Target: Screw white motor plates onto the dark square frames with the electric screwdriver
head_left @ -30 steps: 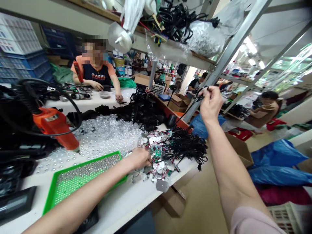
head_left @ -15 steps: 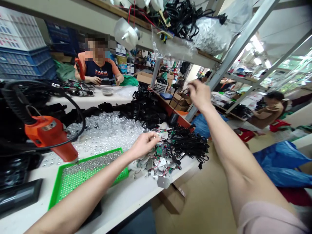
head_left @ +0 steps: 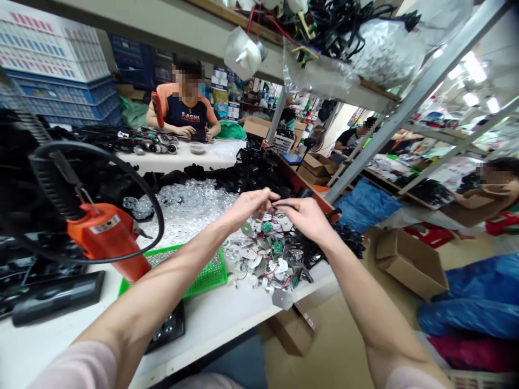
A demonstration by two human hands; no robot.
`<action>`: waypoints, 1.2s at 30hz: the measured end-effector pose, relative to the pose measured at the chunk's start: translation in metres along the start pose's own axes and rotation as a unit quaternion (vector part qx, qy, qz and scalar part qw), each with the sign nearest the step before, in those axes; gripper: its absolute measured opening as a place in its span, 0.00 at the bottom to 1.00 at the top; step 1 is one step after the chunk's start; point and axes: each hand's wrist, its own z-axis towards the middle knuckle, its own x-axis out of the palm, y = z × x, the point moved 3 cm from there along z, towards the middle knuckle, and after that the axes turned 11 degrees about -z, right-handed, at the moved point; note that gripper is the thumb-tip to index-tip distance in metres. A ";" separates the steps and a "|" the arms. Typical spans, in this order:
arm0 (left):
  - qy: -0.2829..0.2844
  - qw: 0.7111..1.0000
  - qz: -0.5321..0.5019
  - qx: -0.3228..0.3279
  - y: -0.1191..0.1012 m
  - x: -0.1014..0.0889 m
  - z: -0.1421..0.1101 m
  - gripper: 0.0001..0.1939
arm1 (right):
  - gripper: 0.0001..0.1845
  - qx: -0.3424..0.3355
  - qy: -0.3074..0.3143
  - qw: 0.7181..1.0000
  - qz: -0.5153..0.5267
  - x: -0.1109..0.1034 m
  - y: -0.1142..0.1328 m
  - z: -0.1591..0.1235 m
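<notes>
My left hand (head_left: 249, 208) and my right hand (head_left: 304, 216) meet above a heap of small green circuit boards (head_left: 271, 259) with thin wires, white discs and metal plates. A short length of thin black cable (head_left: 284, 205) shows between them. My right fingers pinch this cable. My left fingertips are right beside it, but I cannot tell whether they grip it. A bundle of black cables (head_left: 348, 239) lies partly hidden behind my right hand.
A mass of clear plastic domes (head_left: 190, 205) and a green tray (head_left: 213, 275) lie left of the heap. An orange heat gun (head_left: 107, 240) with a black cord rests nearer me. A co-worker (head_left: 186, 111) sits at the far table. A cardboard box (head_left: 411, 265) stands on the floor right.
My left hand has lifted off the heap, and my right hand has come down from the shelf upright. The two hands now meet over the boards, and the view has shifted.
</notes>
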 end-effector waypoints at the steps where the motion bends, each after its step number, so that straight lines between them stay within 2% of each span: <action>1: -0.013 1.000 0.025 -0.008 0.007 -0.006 -0.001 0.26 | 0.13 -0.007 -0.012 1.000 -0.017 -0.008 0.004 0.006; 3: -0.015 0.995 0.087 -0.039 0.025 -0.016 -0.010 0.24 | 0.14 -0.025 -0.007 0.999 -0.047 -0.022 0.009 0.017; 6: 0.044 0.983 0.146 -0.098 0.059 -0.021 -0.034 0.24 | 0.16 -0.046 -0.032 0.992 -0.110 -0.035 0.015 0.028; 9: 0.086 0.967 0.196 -0.136 0.086 -0.024 -0.056 0.25 | 0.16 -0.059 -0.102 0.978 -0.170 -0.037 0.021 0.032; 12: 0.092 0.955 0.240 -0.148 0.099 -0.030 -0.067 0.28 | 0.16 -0.066 -0.122 0.970 -0.199 -0.032 0.021 0.036; 17: 0.043 0.947 0.283 -0.145 0.100 -0.042 -0.075 0.38 | 0.17 -0.014 -0.166 0.963 -0.212 -0.037 0.008 0.045; 20: 0.019 0.949 0.279 -0.143 0.101 -0.039 -0.081 0.35 | 0.20 -0.003 -0.189 0.968 -0.164 -0.043 0.002 0.052; 22: -0.002 0.955 0.267 -0.131 0.103 -0.033 -0.081 0.36 | 0.21 -0.012 -0.183 0.976 -0.117 -0.042 0.003 0.055; 26: -0.098 0.958 0.255 -0.086 0.098 -0.021 -0.070 0.51 | 0.23 -0.026 -0.152 0.986 -0.059 -0.032 0.014 0.059; 29: -0.139 0.973 0.181 -0.023 0.086 -0.012 -0.056 0.54 | 0.23 -0.029 -0.136 0.990 -0.027 -0.026 0.024 0.057; 31: -0.130 0.988 0.083 0.006 0.078 -0.008 -0.049 0.48 | 0.22 -0.036 -0.131 0.991 -0.009 -0.025 0.030 0.056; 34: -0.107 0.994 -0.022 -0.009 0.070 -0.007 -0.051 0.26 | 0.22 -0.037 -0.138 0.990 -0.014 -0.029 0.028 0.050; 36: -0.113 0.992 -0.042 -0.033 0.064 -0.012 -0.065 0.23 | 0.21 -0.022 -0.147 0.988 -0.047 -0.033 0.016 0.043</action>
